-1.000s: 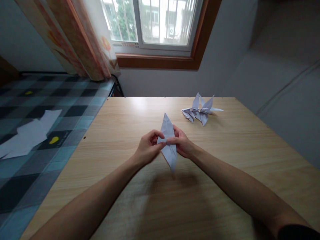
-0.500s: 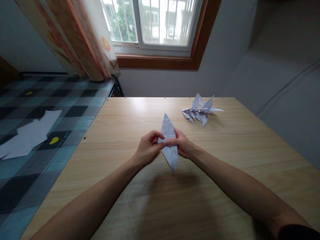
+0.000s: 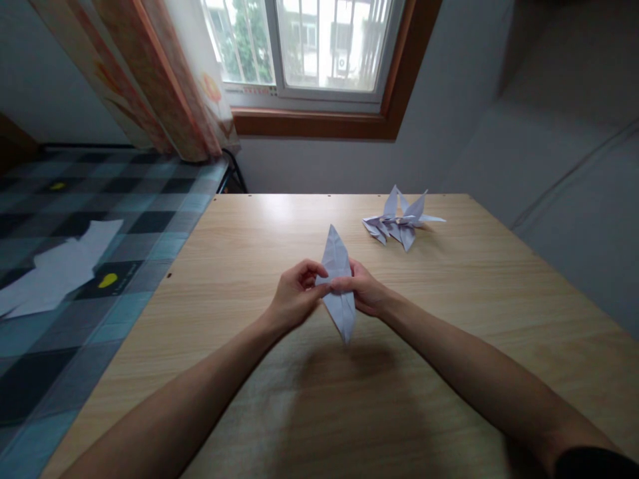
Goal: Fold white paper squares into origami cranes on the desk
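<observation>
Folded paper: white creased diamond, super pointy, is hovering over the woodgrain worktop
Left hand: grip's pinching the paper's left edge
Right hand: grip's pinching its right side
Spiky origami: crisp white flaps are poking up, back right

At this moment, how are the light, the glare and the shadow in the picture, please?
Head view: the window is very bright, the outside partly washed out; head view again: pale glare on the far part of the table, a soft shadow nearer the camera than the held paper.
</observation>
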Motion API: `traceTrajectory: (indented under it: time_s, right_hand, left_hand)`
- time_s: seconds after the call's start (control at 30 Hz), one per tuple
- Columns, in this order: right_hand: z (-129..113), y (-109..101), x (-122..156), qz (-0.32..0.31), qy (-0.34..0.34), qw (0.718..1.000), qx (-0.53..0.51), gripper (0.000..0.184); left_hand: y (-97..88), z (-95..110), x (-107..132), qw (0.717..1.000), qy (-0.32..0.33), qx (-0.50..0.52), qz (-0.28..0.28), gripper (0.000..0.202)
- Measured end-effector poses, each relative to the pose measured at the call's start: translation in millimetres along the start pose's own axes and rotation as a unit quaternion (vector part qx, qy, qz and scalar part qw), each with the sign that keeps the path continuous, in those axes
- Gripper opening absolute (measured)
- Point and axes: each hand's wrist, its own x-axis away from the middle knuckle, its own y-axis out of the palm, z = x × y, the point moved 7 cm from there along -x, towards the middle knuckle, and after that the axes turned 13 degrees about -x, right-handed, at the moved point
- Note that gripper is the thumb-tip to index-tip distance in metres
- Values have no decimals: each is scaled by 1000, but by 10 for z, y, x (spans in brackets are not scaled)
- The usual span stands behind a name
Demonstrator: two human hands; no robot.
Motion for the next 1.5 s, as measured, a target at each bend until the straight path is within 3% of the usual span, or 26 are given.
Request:
traceTrajectory:
  time_s: [0.17,0.3,0.47,0.6,0.8,0.97,1.1,1.27,1.4,1.5]
  right_hand:
    - [-85,-85,-21,21,-47,999,17,51]
    - [-185,-174,-42,32,-124,989,80,53]
    - [-305,-155,49,55,-235,936,255,43]
    - [-291,-61,89,51,-226,886,401,45]
    - [-347,-61,115,87,-260,877,394,34]
    - [-312,13,145,70,-255,846,464,48]
    - [-297,11,145,61,-252,852,454,44]
    - [-281,-11,134,47,-256,869,420,45]
    - [-280,-101,72,60,-254,915,307,32]
    - [-274,-179,2,75,-228,944,226,34]
  left_hand:
    - [-69,9,-21,999,0,-22,32,27]
    - [-155,-1,-33,995,-3,-46,84,25]
    - [-218,-44,-36,990,-19,-85,112,21]
    - [-222,-41,-31,989,-14,-102,110,22]
    - [-192,-21,-26,989,2,-106,98,21]
    - [-179,48,-8,986,31,-142,85,23]
    - [-127,180,17,974,81,-202,58,29]
    - [-64,188,21,977,93,-190,17,34]
    - [-46,149,18,978,89,-189,-3,41]
    - [-90,97,4,988,58,-143,26,38]
